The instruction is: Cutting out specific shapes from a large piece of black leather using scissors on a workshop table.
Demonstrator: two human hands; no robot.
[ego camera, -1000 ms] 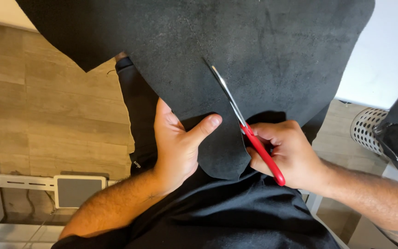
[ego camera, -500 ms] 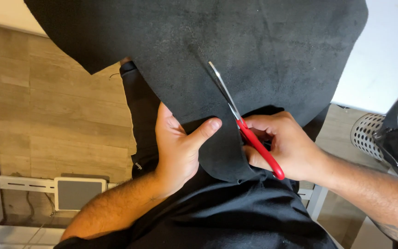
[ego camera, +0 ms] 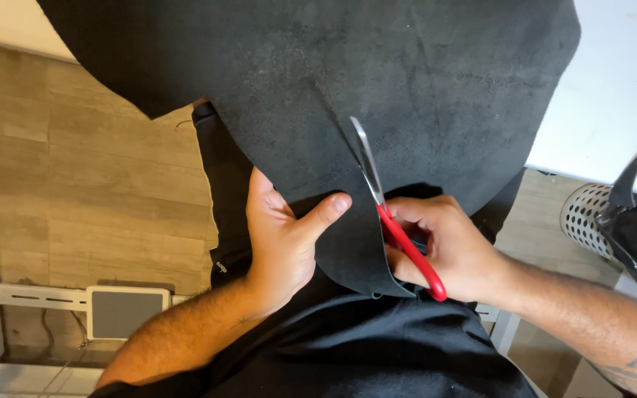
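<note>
**Scissors cutting a sheet of black material at the surface's near edge**

A large sheet of black, suede-like material hangs off the near edge of the white surface and droops toward the person's lap. The left hand grips the overhanging lower flap: the thumb lies flat on top of the sheet and the fingers are hidden underneath, so the flap is pinched between them. The right hand holds a pair of red-handled scissors with steel blades; its fingers are curled shut around and through the red loops. The blades point away from the person and stand in a slit running up from the sheet's lower edge, just beside the left thumb. A white perforated metal bin stands below the surface's right corner. Wood-look plank floor shows at the left.
</note>
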